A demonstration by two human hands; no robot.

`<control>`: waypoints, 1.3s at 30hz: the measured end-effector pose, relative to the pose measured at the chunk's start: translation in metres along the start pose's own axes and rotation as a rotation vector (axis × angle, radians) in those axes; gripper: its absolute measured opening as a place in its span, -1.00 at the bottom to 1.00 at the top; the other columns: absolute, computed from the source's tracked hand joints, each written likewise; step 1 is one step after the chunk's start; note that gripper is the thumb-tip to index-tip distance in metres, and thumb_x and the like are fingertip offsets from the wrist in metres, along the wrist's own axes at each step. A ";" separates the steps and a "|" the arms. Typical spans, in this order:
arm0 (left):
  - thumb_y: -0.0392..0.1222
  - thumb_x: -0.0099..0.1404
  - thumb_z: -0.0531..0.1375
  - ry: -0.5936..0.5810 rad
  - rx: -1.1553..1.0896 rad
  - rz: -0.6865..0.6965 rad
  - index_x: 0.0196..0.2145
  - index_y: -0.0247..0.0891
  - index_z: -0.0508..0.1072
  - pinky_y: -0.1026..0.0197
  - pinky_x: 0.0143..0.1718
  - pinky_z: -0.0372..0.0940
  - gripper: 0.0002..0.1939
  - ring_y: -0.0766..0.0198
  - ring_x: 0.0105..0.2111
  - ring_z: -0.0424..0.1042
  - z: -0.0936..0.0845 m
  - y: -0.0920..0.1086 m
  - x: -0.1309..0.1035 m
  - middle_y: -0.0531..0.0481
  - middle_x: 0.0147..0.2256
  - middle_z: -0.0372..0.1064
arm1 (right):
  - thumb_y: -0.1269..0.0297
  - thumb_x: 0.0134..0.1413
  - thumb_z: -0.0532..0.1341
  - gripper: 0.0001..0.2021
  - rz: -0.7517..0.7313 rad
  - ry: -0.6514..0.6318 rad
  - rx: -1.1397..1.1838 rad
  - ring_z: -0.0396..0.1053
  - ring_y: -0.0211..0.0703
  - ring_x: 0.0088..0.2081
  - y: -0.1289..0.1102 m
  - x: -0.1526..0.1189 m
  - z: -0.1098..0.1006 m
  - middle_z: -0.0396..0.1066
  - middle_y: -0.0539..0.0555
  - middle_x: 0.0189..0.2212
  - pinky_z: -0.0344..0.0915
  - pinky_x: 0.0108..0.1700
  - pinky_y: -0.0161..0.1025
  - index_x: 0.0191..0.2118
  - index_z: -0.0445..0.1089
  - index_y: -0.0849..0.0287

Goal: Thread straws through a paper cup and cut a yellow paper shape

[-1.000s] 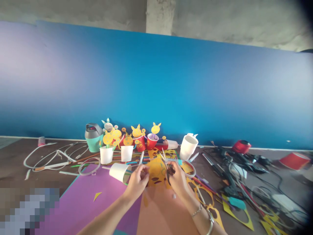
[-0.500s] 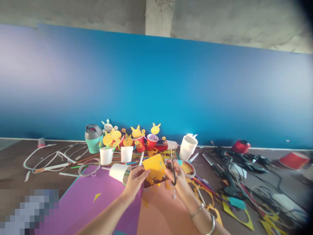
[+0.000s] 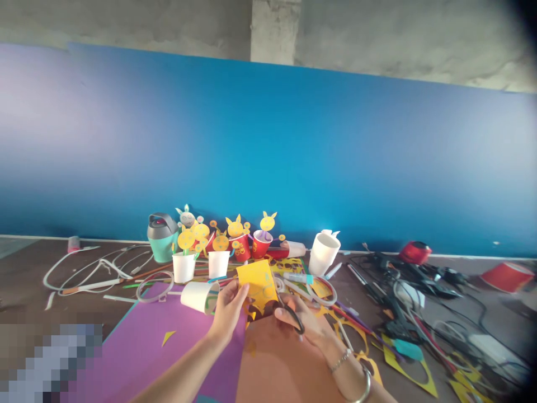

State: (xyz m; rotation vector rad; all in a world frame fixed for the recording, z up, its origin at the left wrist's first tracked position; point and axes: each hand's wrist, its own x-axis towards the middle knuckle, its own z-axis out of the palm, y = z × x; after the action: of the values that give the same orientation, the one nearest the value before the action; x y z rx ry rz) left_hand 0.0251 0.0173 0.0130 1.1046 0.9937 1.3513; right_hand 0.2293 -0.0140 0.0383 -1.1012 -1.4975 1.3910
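Observation:
My left hand [image 3: 230, 311] pinches the left edge of a yellow sheet of paper [image 3: 255, 281], which carries faint drawn marks. In my right hand [image 3: 305, 321] is a pair of black-handled scissors [image 3: 294, 317], close to the paper's lower right corner; whether the blades touch the paper I cannot tell. Under both hands lie a purple sheet [image 3: 193, 347] and an orange sheet [image 3: 285, 364]. A white paper cup [image 3: 197, 296] rests on its side just left of my left hand.
Behind stand cups with yellow paper figures [image 3: 221, 242], a teal pot with a grey lid [image 3: 163, 243] and a white cup [image 3: 324, 253]. Yellow cut-out scraps [image 3: 409, 369], black cables [image 3: 419, 282] and a red cup [image 3: 507, 277] lie at right. White cables [image 3: 90, 285] spread at left.
The yellow paper has shifted left and slightly up in my left hand. My right hand has turned, and the scissors now tilt more and sit lower beside the paper.

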 end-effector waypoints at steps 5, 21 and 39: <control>0.09 0.17 0.33 0.024 0.016 0.013 -0.31 -0.26 0.54 0.25 -0.35 0.37 -0.66 0.22 -0.38 0.46 -0.002 -0.002 0.000 -0.01 -0.39 0.50 | -0.23 -0.01 0.30 -0.53 0.030 -0.110 0.000 0.12 -0.39 -0.69 0.015 0.005 -0.003 0.29 -0.07 -0.64 -0.03 -0.67 -0.38 -0.43 0.34 0.15; 0.01 0.21 0.29 0.074 0.090 0.083 -0.43 -0.24 0.48 0.29 -0.47 0.27 -0.75 0.29 -0.51 0.36 -0.002 0.004 -0.001 0.08 -0.54 0.35 | -0.24 -0.06 0.32 -0.46 0.073 -0.104 -0.091 0.06 -0.42 -0.75 0.026 0.008 -0.007 0.15 -0.13 -0.74 -0.04 -0.73 -0.40 -0.56 0.17 0.12; 0.03 0.23 0.27 0.050 0.107 0.087 -0.44 -0.25 0.46 0.29 -0.47 0.22 -0.72 0.29 -0.52 0.35 -0.004 0.000 0.002 0.09 -0.58 0.31 | -0.08 -0.04 0.37 -0.60 0.116 -0.123 -0.027 0.14 -0.39 -0.70 0.032 0.009 -0.010 0.27 -0.10 -0.69 0.03 -0.70 -0.42 -0.42 0.36 0.18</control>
State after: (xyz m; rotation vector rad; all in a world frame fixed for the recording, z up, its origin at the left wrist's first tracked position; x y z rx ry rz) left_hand 0.0213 0.0195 0.0121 1.2117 1.0756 1.4152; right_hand 0.2384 -0.0016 0.0074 -1.1533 -1.5642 1.5461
